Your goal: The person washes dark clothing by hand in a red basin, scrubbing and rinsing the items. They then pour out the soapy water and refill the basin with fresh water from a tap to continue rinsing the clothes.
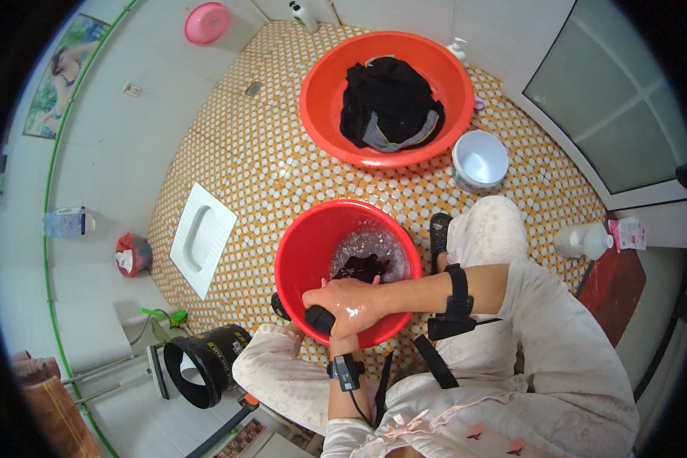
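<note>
Both my hands are together over the near rim of a red bucket with soapy water in it. My right hand reaches in from the right and lies across my left hand, which comes up from below. Between them they grip a wet black cloth; one bunched end sticks out at the left of the hands. More black cloth hangs or lies in the suds just beyond them. Most of my left fingers are hidden behind the right hand.
Beyond the bucket, a large red basin holds black clothing with grey trim. A white pail stands beside it. A squat toilet is at the left, a black bucket at lower left, a white bottle at right.
</note>
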